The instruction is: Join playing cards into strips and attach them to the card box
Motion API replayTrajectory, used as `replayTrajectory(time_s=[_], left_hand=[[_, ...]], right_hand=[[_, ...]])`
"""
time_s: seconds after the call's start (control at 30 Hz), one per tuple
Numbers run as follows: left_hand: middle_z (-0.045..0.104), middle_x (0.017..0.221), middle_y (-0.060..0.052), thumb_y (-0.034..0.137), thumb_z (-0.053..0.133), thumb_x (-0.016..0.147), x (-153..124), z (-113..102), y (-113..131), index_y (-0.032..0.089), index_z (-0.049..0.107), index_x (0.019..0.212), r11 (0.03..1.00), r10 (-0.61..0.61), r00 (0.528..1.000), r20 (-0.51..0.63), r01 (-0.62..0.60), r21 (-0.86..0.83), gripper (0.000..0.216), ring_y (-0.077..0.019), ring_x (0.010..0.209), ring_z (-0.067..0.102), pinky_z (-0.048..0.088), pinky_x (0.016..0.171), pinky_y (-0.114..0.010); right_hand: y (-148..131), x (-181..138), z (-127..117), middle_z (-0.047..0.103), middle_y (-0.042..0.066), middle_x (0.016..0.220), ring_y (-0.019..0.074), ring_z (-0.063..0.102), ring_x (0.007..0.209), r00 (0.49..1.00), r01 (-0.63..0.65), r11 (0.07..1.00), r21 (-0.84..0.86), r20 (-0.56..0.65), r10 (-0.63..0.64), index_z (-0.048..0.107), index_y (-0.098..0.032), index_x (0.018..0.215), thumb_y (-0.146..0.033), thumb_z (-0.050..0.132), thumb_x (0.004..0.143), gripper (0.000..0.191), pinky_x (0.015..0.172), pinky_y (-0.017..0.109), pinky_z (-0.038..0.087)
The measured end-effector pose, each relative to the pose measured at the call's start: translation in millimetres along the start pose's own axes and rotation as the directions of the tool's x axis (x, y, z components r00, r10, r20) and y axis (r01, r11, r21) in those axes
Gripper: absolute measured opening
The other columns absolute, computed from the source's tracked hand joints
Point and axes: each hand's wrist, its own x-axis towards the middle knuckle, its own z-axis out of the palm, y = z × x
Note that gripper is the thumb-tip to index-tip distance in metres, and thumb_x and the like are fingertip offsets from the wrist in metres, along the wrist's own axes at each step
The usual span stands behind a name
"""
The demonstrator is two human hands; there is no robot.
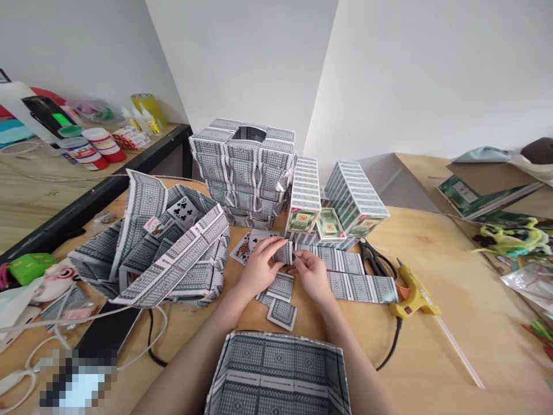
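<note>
My left hand [258, 266] and my right hand [311, 273] meet over the middle of the wooden table [444, 300]. Both pinch a small folded playing card [285, 252] with a grey patterned back, held between the fingertips. Just below them lie loose cards [281, 300], back side up. A row of joined cards [354, 278] stretches to the right of my right hand. A few face-up cards [244, 246] lie beyond my left hand.
A box built of cards [276, 374] stands at the near edge. A collapsed card structure [164, 253] lies left, a card tower [246, 173] behind, card packs [341, 202] right of it. Scissors [375, 259] and a yellow glue gun [412, 297] lie right. Clutter fills both sides.
</note>
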Motion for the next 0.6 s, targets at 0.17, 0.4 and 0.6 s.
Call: replayTrajectory(time_s=[0.17, 0.4, 0.6], left_hand=[[0.050, 0.122, -0.004, 0.005, 0.056, 0.072, -0.2, 0.3, -0.9, 0.029, 0.047, 0.121, 1.000, -0.022, 1.000, -0.019, 0.022, 0.013, 0.056, -0.0221, 0.116, 0.045, 0.039, 0.098, -0.041], [0.049, 0.123, -0.004, 0.006, 0.057, 0.072, -0.8, 2.1, -3.4, 0.030, 0.046, 0.123, 1.000, -0.026, 1.000, -0.018, 0.026, 0.009, 0.057, -0.0224, 0.117, 0.044, 0.038, 0.099, -0.042], [0.046, 0.127, -0.004, 0.004, 0.054, 0.072, -1.7, 2.4, -2.4, 0.029, 0.043, 0.126, 1.000, -0.023, 0.996, 0.085, 0.021, 0.023, 0.061, -0.0211, 0.119, 0.041, 0.036, 0.101, -0.041]], right_hand=[[2.3, -3.4, 0.2, 0.067, 0.008, 0.093, 0.0216, 0.063, 0.084, 0.993, 0.111, 0.992, -0.067, 0.052, -0.108, 0.059, -0.018, 0.098, -0.033, 0.059, 0.074, 0.028, 0.073, 0.034, 0.051], [5.3, -1.6, -1.1, 0.067, 0.008, 0.090, 0.0228, 0.063, 0.084, 0.992, 0.109, 0.992, -0.058, 0.074, -0.105, 0.060, -0.019, 0.096, -0.030, 0.060, 0.071, 0.028, 0.067, 0.033, 0.052], [7.0, -1.0, -3.2, 0.067, 0.005, 0.083, 0.0204, 0.064, 0.074, 0.988, 0.127, 0.990, -0.063, 0.101, -0.120, 0.060, -0.020, 0.083, -0.024, 0.056, 0.072, 0.013, 0.065, 0.033, 0.050]])
